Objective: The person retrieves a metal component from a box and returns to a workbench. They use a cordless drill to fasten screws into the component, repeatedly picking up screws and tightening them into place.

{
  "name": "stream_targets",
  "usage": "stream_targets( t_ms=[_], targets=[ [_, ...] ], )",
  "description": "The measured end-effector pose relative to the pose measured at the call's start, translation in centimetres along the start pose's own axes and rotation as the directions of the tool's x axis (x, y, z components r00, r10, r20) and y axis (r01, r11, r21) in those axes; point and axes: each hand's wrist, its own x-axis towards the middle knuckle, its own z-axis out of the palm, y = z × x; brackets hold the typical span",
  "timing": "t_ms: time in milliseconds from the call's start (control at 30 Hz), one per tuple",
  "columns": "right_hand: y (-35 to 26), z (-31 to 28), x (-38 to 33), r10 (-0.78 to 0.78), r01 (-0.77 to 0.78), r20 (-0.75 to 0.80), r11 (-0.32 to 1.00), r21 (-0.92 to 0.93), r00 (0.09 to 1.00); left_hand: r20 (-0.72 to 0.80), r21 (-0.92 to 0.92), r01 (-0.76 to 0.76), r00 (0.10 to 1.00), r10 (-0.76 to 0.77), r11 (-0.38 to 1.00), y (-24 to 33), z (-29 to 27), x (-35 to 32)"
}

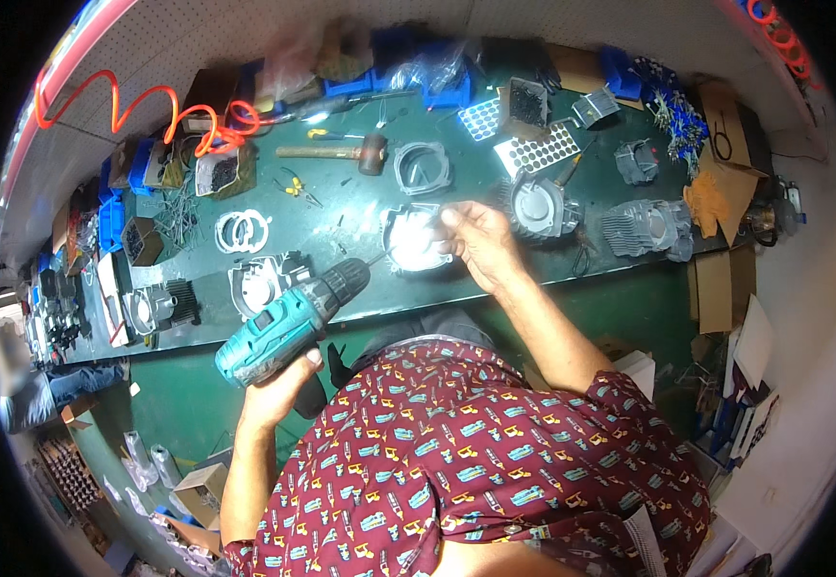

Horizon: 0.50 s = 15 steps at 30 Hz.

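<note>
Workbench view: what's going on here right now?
The person's left grip holds a teal power drill, its bit pointing toward a brightly lit metal housing on the green workbench. The right grip is at the housing's right side; glare hides whether it pinches anything. Other metal housings and a mallet lie nearby.

Left fingers curled; right forearm extended, right fingers bent.

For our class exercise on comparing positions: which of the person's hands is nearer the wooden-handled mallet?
Right. The right hand is at the lit metal casing, below and right of the mallet; the left hand, gripping the teal drill, is much farther below it.
</note>
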Motion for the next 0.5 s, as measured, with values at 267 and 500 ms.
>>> stream_targets(
  t_ms=[267, 500],
  targets=[
    [1.9, -0.7, 1.9, -0.555, 0.465, 0.155, 0.475, -0.747, 0.817, 0.074, 0.223, 0.076, 0.993, -0.095, 0.972, 0.7, -2.4, 1.6],
    [3.6, -2.7, 4.7, -0.439, 0.547, 0.413, 0.241, -0.802, 0.798, 0.219, 0.412, 0.081, 0.958, -0.184, 0.908, 3.9, -2.1, 6.3]
  ],
)
